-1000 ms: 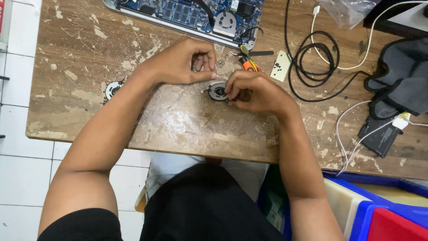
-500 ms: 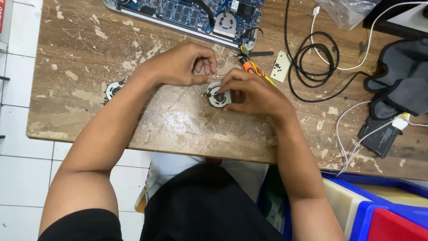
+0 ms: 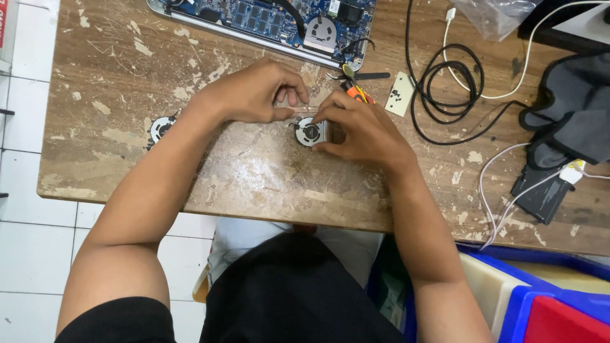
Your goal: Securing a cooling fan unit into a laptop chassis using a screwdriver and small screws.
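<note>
My right hand (image 3: 362, 130) grips a small round laptop cooling fan (image 3: 309, 133) that rests on the worn wooden table (image 3: 267, 178); my thumb is at its lower edge and my fingers at its top. My left hand (image 3: 254, 95) is curled just up and left of the fan. Its fingertips pinch a thin pale strip (image 3: 293, 108) that runs across to my right fingertips. What the strip is made of cannot be told.
An opened laptop (image 3: 267, 19) with its board bare lies at the table's far edge. A second fan (image 3: 159, 128) sits by my left forearm. An orange screwdriver (image 3: 353, 90), a white card (image 3: 400, 94), coiled black cable (image 3: 445, 82), grey cloth (image 3: 572, 121) and blue bins (image 3: 540, 298) are to the right.
My right hand has shifted slightly to the right, uncovering more of the fan. The pale strip now shows between the two hands. The left hand has barely moved.
</note>
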